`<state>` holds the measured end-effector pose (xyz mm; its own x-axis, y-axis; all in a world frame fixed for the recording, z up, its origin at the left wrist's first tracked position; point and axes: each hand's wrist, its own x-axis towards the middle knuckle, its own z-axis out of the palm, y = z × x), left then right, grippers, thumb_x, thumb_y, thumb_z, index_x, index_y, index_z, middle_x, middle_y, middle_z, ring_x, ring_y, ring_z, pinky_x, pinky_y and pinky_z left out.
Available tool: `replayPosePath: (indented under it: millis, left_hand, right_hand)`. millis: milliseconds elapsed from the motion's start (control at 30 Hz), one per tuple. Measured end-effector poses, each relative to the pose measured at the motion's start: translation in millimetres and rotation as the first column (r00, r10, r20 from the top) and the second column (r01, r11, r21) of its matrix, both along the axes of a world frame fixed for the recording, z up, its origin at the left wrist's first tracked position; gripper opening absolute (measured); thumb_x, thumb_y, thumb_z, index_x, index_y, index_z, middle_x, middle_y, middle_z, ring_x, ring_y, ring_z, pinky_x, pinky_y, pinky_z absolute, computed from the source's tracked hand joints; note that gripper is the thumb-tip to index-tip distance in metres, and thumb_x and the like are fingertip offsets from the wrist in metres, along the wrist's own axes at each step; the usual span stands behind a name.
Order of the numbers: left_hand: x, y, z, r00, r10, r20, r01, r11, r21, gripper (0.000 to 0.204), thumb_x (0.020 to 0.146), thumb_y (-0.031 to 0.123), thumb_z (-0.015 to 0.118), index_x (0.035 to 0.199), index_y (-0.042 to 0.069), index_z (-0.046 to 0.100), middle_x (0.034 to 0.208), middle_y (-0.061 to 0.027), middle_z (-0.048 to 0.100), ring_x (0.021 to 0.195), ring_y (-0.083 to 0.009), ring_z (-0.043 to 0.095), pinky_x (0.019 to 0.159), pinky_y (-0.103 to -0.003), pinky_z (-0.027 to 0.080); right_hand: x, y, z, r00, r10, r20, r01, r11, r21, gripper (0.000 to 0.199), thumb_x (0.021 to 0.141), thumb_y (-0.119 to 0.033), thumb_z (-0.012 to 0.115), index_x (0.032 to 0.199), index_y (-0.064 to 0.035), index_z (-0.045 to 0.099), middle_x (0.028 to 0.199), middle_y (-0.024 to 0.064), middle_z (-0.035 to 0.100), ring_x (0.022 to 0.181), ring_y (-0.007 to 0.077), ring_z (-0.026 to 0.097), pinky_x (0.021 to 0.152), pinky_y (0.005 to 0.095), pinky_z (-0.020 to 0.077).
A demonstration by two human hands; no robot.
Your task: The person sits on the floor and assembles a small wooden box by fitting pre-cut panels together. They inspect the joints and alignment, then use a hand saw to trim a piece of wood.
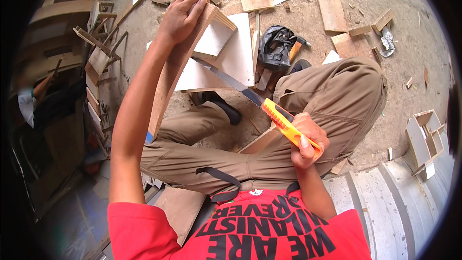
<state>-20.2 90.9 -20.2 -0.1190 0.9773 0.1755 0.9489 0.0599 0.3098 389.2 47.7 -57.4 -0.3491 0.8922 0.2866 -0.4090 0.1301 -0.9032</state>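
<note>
My left hand [184, 17] is closed over the far upper end of a long wooden plank [176, 70], which slants down toward my left thigh. In my right hand [308, 139] is a handsaw [283, 121], held by its yellow-orange handle. Its dark blade points away to the upper left, and the tip end reaches close to the plank's side; whether it touches cannot be made out. A white-faced wooden block [211, 38] lies against the plank's right side, over a larger white panel [245, 31] in front of my legs.
A black plastic bag [273, 50] sits beyond my knees, with a hammer [295, 50] beside it. Wood offcuts [331, 9] litter the ground. At right are a small wooden compartment box [423, 137] and corrugated metal [368, 197]. Wooden frames [98, 60] and another person's sleeve [26, 106] are at left.
</note>
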Motion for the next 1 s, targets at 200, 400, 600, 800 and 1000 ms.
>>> replayPosePath:
  millis: [200,400,600,800,1000]
  left_hand:
    - [1,1,-1,1.0,0.009,0.018,-0.009,1.0,0.008,0.034,0.102,0.029,0.051,0.115,0.004,0.07,0.118,-0.012,0.066,0.12,-0.0308,0.056,0.103,-0.041,0.044]
    - [-1,-2,-3,1.0,0.011,-0.007,-0.011,1.0,0.011,0.035,0.102,0.03,0.051,0.116,0.005,0.07,0.119,-0.0107,0.066,0.12,-0.0302,0.056,0.104,-0.041,0.044]
    - [2,-4,-5,1.0,0.024,-0.005,-0.024,1.0,0.0,0.035,0.102,0.031,0.051,0.117,0.007,0.07,0.121,-0.01,0.066,0.12,-0.0297,0.056,0.105,-0.04,0.044]
    - [0,-6,-7,0.999,0.013,-0.03,-0.013,1.0,0.012,0.037,0.102,0.033,0.05,0.119,0.007,0.07,0.121,-0.0106,0.066,0.123,-0.0284,0.056,0.104,-0.04,0.045]
    - [-5,-2,-9,0.999,-0.014,-0.038,0.015,0.999,0.042,0.036,0.103,0.032,0.051,0.119,0.007,0.07,0.121,-0.01,0.066,0.121,-0.0289,0.058,0.103,-0.039,0.046]
  right_hand:
    - [-3,1,1,1.0,-0.007,-0.011,0.007,1.0,-0.022,0.015,0.073,-0.011,0.055,0.072,0.0025,0.061,0.064,0.0113,0.059,0.057,0.0228,0.054,0.061,0.0375,0.0441]
    - [10,-4,1,1.0,0.008,0.018,-0.007,0.999,-0.048,0.023,0.077,-0.018,0.053,0.072,0.0042,0.059,0.066,0.0137,0.06,0.059,0.0239,0.051,0.064,0.0399,0.041]
    - [16,-7,1,1.0,0.015,0.02,-0.015,0.999,-0.04,0.024,0.077,-0.018,0.053,0.072,0.0048,0.059,0.067,0.0146,0.06,0.061,0.0245,0.052,0.065,0.04,0.0402]
    - [17,-8,1,1.0,0.019,0.002,-0.019,1.0,-0.02,0.023,0.079,-0.018,0.053,0.077,0.0045,0.06,0.068,0.0151,0.062,0.061,0.0249,0.052,0.065,0.0398,0.0398]
    - [19,-7,-3,0.999,0.035,-0.008,-0.035,0.999,-0.018,0.024,0.08,-0.019,0.054,0.078,0.0048,0.06,0.069,0.0155,0.062,0.062,0.0249,0.05,0.066,0.0403,0.0395]
